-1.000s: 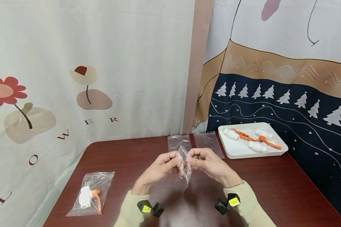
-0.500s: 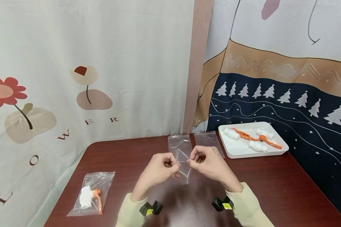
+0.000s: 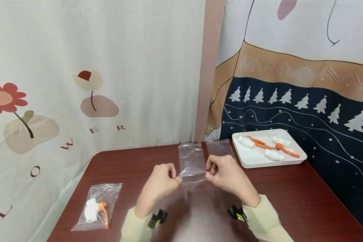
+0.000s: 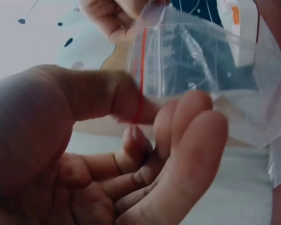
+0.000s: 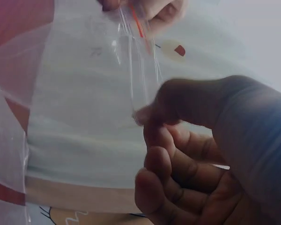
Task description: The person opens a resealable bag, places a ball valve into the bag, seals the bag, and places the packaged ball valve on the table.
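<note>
Between my two hands a clear zip-lock bag [image 4: 196,61] is stretched flat, with a red line along its mouth. My left hand [image 3: 161,179] pinches one end of that mouth between thumb and finger. At the other end, my right hand [image 3: 230,173] pinches the bag the same way. Nothing shows inside this bag. Behind the hands, two more clear bags lie flat on the table, a left one [image 3: 191,156] and a right one [image 3: 219,148] partly covered by the right hand.
A white tray [image 3: 245,164] at the back right bears white bottle-like pieces [image 3: 273,155] and orange strap-like pieces [image 3: 285,150]. On the table's left lies a filled zip-lock bag [image 3: 110,191] with a white and an orange piece. Printed curtains stand behind the dark red table [image 3: 133,164].
My hands have moved apart, the left hand to the left and the right slightly to the right. The held bag's mouth has gone from spread wide to pulled straight.
</note>
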{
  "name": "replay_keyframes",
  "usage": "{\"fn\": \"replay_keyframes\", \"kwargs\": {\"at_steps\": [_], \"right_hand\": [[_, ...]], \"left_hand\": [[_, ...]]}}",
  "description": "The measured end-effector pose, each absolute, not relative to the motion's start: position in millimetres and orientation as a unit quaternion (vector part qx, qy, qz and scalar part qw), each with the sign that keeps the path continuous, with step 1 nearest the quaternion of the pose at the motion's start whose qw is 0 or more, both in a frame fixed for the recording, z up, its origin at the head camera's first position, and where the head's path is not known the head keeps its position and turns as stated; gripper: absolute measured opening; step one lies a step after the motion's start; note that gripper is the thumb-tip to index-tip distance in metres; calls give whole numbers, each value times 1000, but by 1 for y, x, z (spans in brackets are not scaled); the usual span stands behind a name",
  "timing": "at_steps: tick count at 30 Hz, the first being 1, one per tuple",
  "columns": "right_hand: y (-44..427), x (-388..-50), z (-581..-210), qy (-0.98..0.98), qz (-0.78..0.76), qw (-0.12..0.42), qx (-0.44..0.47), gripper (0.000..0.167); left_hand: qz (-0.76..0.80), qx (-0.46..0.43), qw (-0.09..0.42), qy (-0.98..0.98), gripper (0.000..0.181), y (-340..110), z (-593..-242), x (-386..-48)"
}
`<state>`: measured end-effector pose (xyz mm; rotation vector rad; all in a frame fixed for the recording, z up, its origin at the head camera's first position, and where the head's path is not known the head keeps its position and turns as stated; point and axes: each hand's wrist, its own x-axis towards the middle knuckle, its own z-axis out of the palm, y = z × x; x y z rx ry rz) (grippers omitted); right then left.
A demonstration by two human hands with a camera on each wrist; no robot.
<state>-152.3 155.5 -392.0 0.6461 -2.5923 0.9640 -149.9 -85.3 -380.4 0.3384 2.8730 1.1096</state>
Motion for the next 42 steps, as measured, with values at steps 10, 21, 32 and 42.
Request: {"fn": "replay_keyframes", "kwargs": {"at_steps": [10, 21, 32, 42], "right_hand": [[158, -157, -392, -898, 351, 105, 243, 19], [167, -166, -397, -886, 390, 73, 239, 19], [174, -171, -399, -883, 415, 50, 214, 9], [195, -183, -415, -888, 421, 26, 182, 33]], "left_hand": [[409, 195, 32, 891, 38, -97, -381, -157], [481, 300, 67, 821, 31, -100, -391, -173], [526, 233, 74, 814, 30, -97, -394, -175], [531, 216, 67, 817, 34, -103, -394, -176]]}}
